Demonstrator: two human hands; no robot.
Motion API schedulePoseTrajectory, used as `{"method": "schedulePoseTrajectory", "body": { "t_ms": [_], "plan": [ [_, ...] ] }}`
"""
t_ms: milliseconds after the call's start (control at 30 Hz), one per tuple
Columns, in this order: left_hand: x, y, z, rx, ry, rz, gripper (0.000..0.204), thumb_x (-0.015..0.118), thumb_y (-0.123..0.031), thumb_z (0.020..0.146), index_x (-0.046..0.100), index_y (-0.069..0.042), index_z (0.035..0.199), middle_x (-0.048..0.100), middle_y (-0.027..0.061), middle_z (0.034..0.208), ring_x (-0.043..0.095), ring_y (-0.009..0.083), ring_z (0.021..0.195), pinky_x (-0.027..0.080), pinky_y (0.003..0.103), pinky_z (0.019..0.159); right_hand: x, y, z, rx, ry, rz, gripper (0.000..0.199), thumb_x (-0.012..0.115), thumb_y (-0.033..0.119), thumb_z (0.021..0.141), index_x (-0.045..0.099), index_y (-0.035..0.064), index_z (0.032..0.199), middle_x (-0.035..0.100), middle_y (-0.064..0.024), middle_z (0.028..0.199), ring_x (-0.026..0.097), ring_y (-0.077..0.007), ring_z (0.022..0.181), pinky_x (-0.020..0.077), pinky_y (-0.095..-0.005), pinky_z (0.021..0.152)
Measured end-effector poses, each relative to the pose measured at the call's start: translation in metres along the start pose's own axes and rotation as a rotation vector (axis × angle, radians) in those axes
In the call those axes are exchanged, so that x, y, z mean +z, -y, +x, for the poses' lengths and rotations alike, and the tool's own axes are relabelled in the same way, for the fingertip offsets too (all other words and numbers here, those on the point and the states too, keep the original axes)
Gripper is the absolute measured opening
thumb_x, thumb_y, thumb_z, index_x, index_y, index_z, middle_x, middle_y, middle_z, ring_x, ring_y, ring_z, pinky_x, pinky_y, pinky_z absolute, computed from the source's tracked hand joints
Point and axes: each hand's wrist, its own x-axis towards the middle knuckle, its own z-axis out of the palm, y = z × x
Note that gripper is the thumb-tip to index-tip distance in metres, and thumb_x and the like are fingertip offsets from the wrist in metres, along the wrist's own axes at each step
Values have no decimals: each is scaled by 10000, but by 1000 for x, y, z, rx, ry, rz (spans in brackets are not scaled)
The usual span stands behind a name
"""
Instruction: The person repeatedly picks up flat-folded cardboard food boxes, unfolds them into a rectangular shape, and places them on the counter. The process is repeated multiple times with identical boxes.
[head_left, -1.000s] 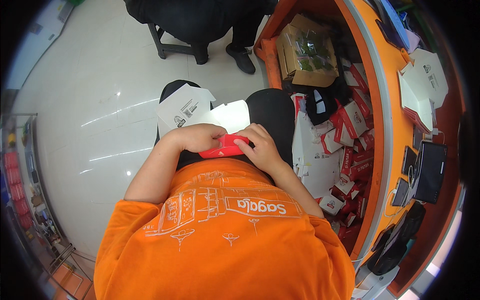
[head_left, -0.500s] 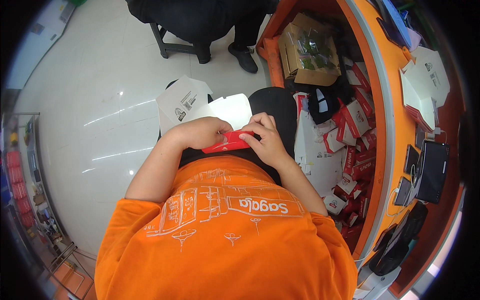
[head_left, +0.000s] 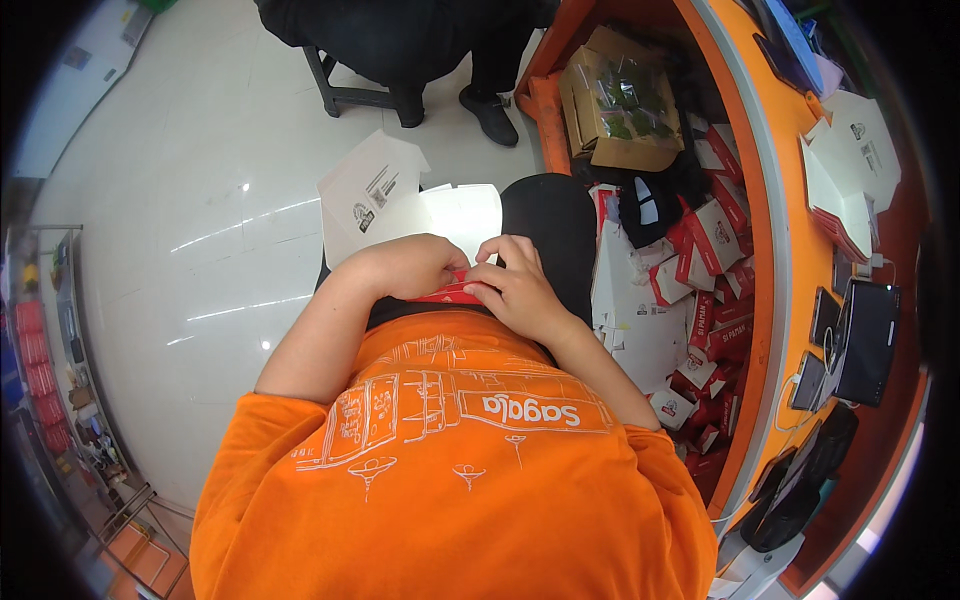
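At the centre of the frame, both hands are pinching a red carton point(head_left: 447, 292) against the lap: the left hand point(head_left: 408, 266) is gripping its left end, the right hand point(head_left: 512, 290) its right end (fingers now curled further over it than earlier). White flat cartons point(head_left: 372, 190) are still lying just above.

red carton point(head_left: 448, 293) — mostly hidden, perhaps folded

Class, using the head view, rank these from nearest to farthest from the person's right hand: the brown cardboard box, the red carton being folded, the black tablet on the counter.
From the right hand:
1. Red carton, touching it, between both hands.
2. Brown cardboard box, up and right, under the counter.
3. Black tablet, far right on the counter.
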Motion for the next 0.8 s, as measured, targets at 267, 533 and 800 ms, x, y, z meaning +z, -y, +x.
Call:
{"method": "schedulePoseTrajectory", "body": {
  "t_ms": [267, 533, 800],
  "plan": [
    [-30, -13, -18, 34, -108, -142, 261, 535, -28, 821, 643, -27, 1058, 673, 156, 922, 628, 250, 844, 482, 318, 767, -13, 10, 10, -249, -70, -312, 640, 746, 254, 709, 494, 123, 1282, 481, -99, 1120, 459, -274, 1087, 364, -416, 914],
    [-37, -65, -44, 438, -1081, 228, 199, 604, -59, 809, 636, -46, 1005, 595, 110, 842, 593, 264, 720, 488, 340, 671, -24, 8, 16, -81, -319, -231, 785, 827, 241, 615, 468, 66, 1290, 484, -114, 1023, 484, -299, 978, 401, -413, 858],
    [-33, -59, -46, 398, -1201, 33, 224, 605, -83, 856, 607, -58, 1078, 522, 120, 985, 546, 211, 888, 463, 312, 743, -60, 14, 22, -11, -601, -225, 834, 863, 183, 595, 459, 33, 1309, 489, -129, 1040, 511, -287, 952, 442, -362, 804]
  ]
}}
